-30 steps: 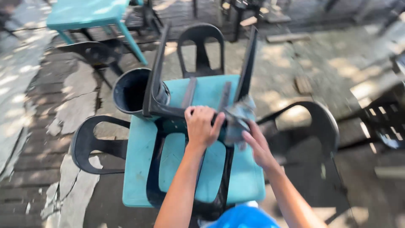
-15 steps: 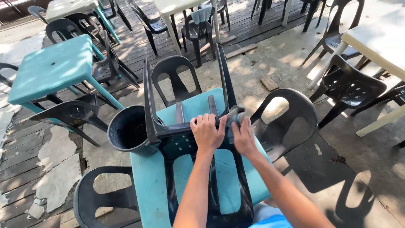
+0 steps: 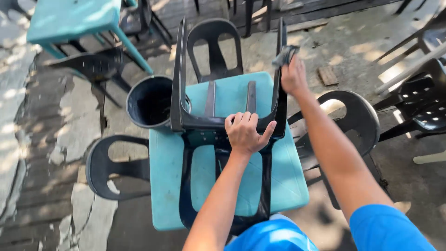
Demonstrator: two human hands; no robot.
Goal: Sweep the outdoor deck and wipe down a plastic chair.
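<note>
Standing at the teal table's [image 3: 163, 186] left edge, a black bucket [image 3: 149, 102] crowds the upturned black chair [image 3: 222, 122]. Left hand [image 3: 245, 134] is clamped on its seat edge; right hand [image 3: 292, 76] pinches a grey rag [image 3: 284, 55] against the right leg, open ground beyond.

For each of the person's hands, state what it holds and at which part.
The left hand grips the upturned black chair at its seat edge. The right hand presses a grey cloth against the chair's far right leg.
</note>
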